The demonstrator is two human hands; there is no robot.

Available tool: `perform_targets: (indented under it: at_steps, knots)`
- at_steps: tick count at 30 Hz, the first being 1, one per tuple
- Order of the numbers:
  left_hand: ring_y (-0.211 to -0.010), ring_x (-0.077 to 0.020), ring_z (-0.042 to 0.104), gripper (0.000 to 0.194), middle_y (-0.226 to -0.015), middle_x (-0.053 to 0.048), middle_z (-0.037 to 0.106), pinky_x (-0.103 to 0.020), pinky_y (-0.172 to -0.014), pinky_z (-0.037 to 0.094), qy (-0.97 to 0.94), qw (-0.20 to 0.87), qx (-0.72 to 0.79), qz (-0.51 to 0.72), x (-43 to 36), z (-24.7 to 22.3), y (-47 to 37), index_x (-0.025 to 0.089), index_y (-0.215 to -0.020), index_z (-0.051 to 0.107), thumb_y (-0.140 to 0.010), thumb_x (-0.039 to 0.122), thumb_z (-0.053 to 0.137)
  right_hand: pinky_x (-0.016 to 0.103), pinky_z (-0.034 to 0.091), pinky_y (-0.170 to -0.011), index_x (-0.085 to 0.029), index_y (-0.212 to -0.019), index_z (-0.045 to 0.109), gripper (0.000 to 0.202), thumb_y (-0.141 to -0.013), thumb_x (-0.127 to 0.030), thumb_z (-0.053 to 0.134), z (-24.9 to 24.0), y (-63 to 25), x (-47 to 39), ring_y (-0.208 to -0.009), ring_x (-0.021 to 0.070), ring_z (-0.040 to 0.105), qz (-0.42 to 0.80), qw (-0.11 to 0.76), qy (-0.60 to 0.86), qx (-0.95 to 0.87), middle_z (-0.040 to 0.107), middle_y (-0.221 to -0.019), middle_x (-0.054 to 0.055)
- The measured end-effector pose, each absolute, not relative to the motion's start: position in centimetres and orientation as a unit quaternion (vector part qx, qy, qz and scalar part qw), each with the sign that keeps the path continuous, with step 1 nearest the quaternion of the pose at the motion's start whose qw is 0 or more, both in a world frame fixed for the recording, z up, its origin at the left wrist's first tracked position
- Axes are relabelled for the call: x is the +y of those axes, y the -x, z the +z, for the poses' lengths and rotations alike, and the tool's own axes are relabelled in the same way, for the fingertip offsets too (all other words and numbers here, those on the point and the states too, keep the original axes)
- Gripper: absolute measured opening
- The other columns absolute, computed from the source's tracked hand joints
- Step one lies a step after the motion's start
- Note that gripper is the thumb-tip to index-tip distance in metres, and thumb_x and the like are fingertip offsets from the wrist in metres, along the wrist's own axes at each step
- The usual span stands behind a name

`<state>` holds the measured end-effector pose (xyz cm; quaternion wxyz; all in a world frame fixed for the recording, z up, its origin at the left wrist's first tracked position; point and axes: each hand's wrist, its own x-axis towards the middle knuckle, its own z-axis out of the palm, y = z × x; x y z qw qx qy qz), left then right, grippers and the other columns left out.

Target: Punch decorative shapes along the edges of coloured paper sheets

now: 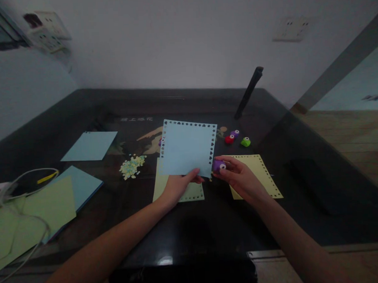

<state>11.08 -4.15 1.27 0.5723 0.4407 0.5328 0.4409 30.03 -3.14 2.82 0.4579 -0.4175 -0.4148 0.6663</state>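
The left hand point(177, 187) pinches the pale blue sheet point(186, 150) at its near edge, thumb on top, holding it up over the worktop point(193, 237). The right hand's grip is closed around a purple punch point(217, 165) with an eye on it, at the sheet's 4 o'clock corner. The light is dim there, so I can't be sure whether the paper sits inside the punch's slot or only beside it.

Cut-out shapes line the far, left and right edges; the near edge looks plain. To punch well here, I'd slide the paper fully to the back of the slot, keep the punch square to the edge, match the spacing of the neighbouring shapes, and squeeze straight. The corner could crease or overlap the last hole if the sheet sags, so the left thumb is best kept close to the punch yet clear of it.

Taking the held sheet as the dial's centre, a red punch point(229, 139), a second purple one and a green punch point(246, 142) lie near 3 o'clock, a bordered yellow sheet point(262, 171) towards 4, a bordered pale green sheet point(191, 194) at 6, and a heap of paper bits point(132, 166) between 8 and 9.
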Motion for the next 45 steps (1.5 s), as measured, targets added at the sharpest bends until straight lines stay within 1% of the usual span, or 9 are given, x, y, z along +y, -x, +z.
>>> perform_targets:
  at_steps: [3, 6, 9, 12, 20, 27, 35, 40, 45]
  knots:
    - [-0.066, -0.0181, 0.066, 0.027, -0.062, -0.002, 0.070, -0.033, -0.082, 0.052, -0.503, 0.534, 0.561, 0.384, -4.4, 1.4, -10.6, 0.019, -0.056, 0.064, -0.077, 0.036, 0.058, 0.034, 0.053, -0.082, -0.024, -0.099, 0.068, 0.031, -0.069, -0.030, 0.075, 2.6, -30.0, -3.3, -0.085, 0.0155, 0.063, 0.670, 0.447, 0.427, -0.411, 0.068, -0.091, 0.002]
    - [-0.073, -0.0192, 0.067, 0.032, -0.065, -0.001, 0.071, -0.035, -0.091, 0.047, -0.555, 0.484, 0.577, 0.352, -4.4, 1.7, -9.8, 0.021, -0.053, 0.065, -0.078, 0.038, 0.055, 0.035, 0.053, -0.080, -0.024, -0.104, 0.065, 0.039, -0.067, -0.028, 0.076, 2.5, -29.9, -3.6, -0.084, 0.0160, 0.063, 0.665, 0.429, 0.450, -0.413, 0.068, -0.092, 0.003]
    - [-0.077, -0.0201, 0.067, 0.032, -0.067, -0.001, 0.072, -0.037, -0.096, 0.044, -0.579, 0.447, 0.595, 0.332, -4.4, 2.0, -9.4, 0.022, -0.054, 0.065, -0.079, 0.039, 0.054, 0.034, 0.054, -0.076, -0.022, -0.098, 0.065, 0.033, -0.068, -0.029, 0.076, 2.5, -29.7, -3.8, -0.082, 0.0160, 0.064, 0.670, 0.412, 0.463, -0.409, 0.068, -0.090, 0.004]
    - [-0.079, -0.0203, 0.067, 0.030, -0.068, 0.000, 0.073, -0.038, -0.096, 0.044, -0.589, 0.431, 0.607, 0.314, -4.5, 2.2, -9.4, 0.023, -0.055, 0.066, -0.079, 0.039, 0.055, 0.033, 0.055, -0.074, -0.021, -0.094, 0.065, 0.028, -0.069, -0.029, 0.075, 2.5, -29.6, -4.0, -0.079, 0.0156, 0.066, 0.678, 0.402, 0.461, -0.408, 0.068, -0.088, 0.003]
    - [-0.078, -0.0200, 0.067, 0.027, -0.069, 0.000, 0.073, -0.037, -0.095, 0.045, -0.593, 0.423, 0.614, 0.303, -4.6, 2.5, -9.6, 0.025, -0.057, 0.066, -0.079, 0.036, 0.055, 0.037, 0.055, -0.075, -0.022, -0.096, 0.063, 0.030, -0.069, -0.026, 0.074, 2.6, -29.3, -4.2, -0.075, 0.0167, 0.067, 0.664, 0.398, 0.468, -0.427, 0.068, -0.085, 0.003]
    - [-0.083, -0.0202, 0.067, 0.023, -0.071, 0.001, 0.074, -0.037, -0.098, 0.043, -0.608, 0.408, 0.618, 0.286, -4.7, 2.6, -9.7, 0.024, -0.062, 0.067, -0.078, 0.035, 0.057, 0.036, 0.053, -0.078, -0.022, -0.095, 0.064, 0.035, -0.063, -0.026, 0.078, 2.1, -29.1, -4.4, -0.080, 0.0161, 0.063, 0.650, 0.397, 0.475, -0.440, 0.067, -0.090, 0.002]
    - [-0.089, -0.0238, 0.066, 0.028, -0.077, -0.002, 0.074, -0.041, -0.097, 0.042, -0.647, 0.379, 0.610, 0.256, -4.7, 1.8, -9.5, 0.024, -0.061, 0.069, -0.079, 0.039, 0.055, 0.040, 0.046, -0.089, -0.023, -0.095, 0.064, 0.037, -0.061, -0.027, 0.079, 1.7, -29.0, -4.5, -0.088, 0.0179, 0.062, 0.639, 0.375, 0.483, -0.467, 0.068, -0.094, 0.002]
    - [-0.080, -0.0239, 0.065, 0.035, -0.071, -0.002, 0.072, -0.041, -0.096, 0.042, -0.668, 0.372, 0.596, 0.247, -5.0, 1.3, -9.4, 0.025, -0.056, 0.067, -0.081, 0.045, 0.051, 0.041, 0.047, -0.089, -0.024, -0.094, 0.064, 0.038, -0.060, -0.028, 0.080, 1.7, -29.0, -4.5, -0.087, 0.0183, 0.063, 0.643, 0.374, 0.492, -0.453, 0.068, -0.092, 0.001]
    - [-0.073, -0.0222, 0.064, 0.036, -0.065, -0.001, 0.071, -0.039, -0.093, 0.044, -0.670, 0.365, 0.597, 0.248, -5.1, 1.3, -9.4, 0.026, -0.053, 0.067, -0.081, 0.043, 0.052, 0.039, 0.048, -0.082, -0.023, -0.090, 0.064, 0.033, -0.062, -0.030, 0.079, 1.2, -29.0, -4.4, -0.080, 0.0176, 0.063, 0.644, 0.372, 0.476, -0.469, 0.068, -0.086, 0.001]
